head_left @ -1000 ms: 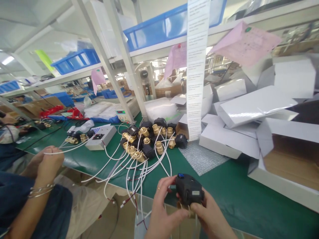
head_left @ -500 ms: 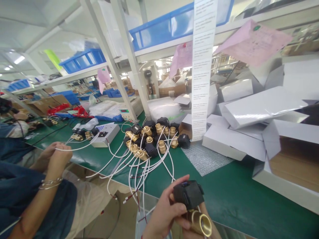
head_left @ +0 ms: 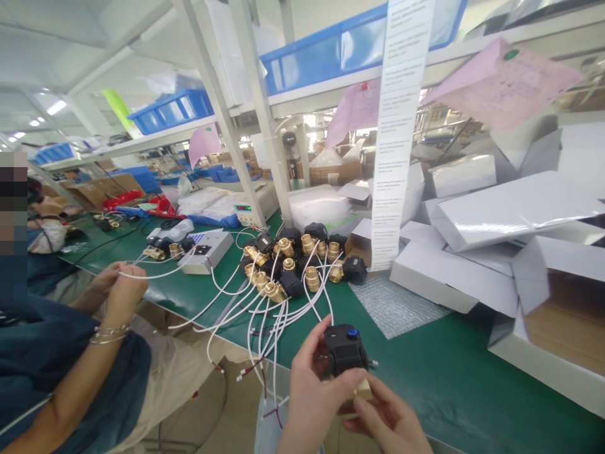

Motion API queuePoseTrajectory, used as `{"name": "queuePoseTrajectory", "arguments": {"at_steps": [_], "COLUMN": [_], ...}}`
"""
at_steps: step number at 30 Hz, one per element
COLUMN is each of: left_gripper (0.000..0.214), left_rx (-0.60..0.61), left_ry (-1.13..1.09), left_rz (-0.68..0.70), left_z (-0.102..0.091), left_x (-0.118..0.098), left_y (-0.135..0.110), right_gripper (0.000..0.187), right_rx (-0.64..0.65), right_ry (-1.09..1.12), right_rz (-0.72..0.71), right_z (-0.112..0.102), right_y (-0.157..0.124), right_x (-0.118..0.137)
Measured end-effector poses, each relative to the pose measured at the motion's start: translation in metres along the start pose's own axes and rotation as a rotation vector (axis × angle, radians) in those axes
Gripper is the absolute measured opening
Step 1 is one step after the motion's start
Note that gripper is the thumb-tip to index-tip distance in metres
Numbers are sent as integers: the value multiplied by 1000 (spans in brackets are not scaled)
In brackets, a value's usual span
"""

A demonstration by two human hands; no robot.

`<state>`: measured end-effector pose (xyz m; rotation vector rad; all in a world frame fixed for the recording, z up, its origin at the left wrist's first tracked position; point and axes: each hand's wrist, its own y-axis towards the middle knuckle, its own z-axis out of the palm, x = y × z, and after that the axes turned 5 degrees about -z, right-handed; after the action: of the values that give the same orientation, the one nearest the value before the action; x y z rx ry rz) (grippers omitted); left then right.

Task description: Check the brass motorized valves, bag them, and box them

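Observation:
Both my hands hold one motorised valve point(head_left: 346, 350) low in the middle of the view: a black box with a blue knob on top and a brass fitting underneath. My left hand point(head_left: 314, 394) wraps the box from the left, thumb across its front. My right hand point(head_left: 390, 424) supports the brass part from below. A heap of the same valves point(head_left: 293, 261), black boxes on brass bodies with white cables trailing to the table's near edge, lies on the green table point(head_left: 435, 372) just beyond.
White cardboard boxes point(head_left: 491, 208) are stacked at the right, one open brown inside. A sheet of bubble wrap point(head_left: 394, 306) lies by them. A white tester box point(head_left: 208, 249) sits left of the heap. A person at the left point(head_left: 113, 296) holds a white cable.
The valve has turned in my hands: half a second ago its brass opening faced me, now the black box stands upright with the blue knob up. The view has shifted slightly.

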<state>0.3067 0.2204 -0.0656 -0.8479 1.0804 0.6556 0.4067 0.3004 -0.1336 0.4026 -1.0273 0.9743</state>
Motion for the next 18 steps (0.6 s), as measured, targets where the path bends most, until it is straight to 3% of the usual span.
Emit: {"name": "queuePoseTrajectory", "arguments": {"at_steps": [7,11,18], "left_gripper": [97,76,79], "left_rx": [123,58,93], "left_ry": [45,48,-32], "left_rz": [51,65,25], "left_z": [-5,-12,-14], "left_x": [3,11,18], "left_y": [2,2,4], "right_gripper": [66,68,69], "right_rx": [-69,-72,-83], "right_ry": [72,62,26], "right_rz": [-25,-17,-34], "right_z": [9,11,13], "right_y": [0,0,-2], "right_x": [6,9,12]}}
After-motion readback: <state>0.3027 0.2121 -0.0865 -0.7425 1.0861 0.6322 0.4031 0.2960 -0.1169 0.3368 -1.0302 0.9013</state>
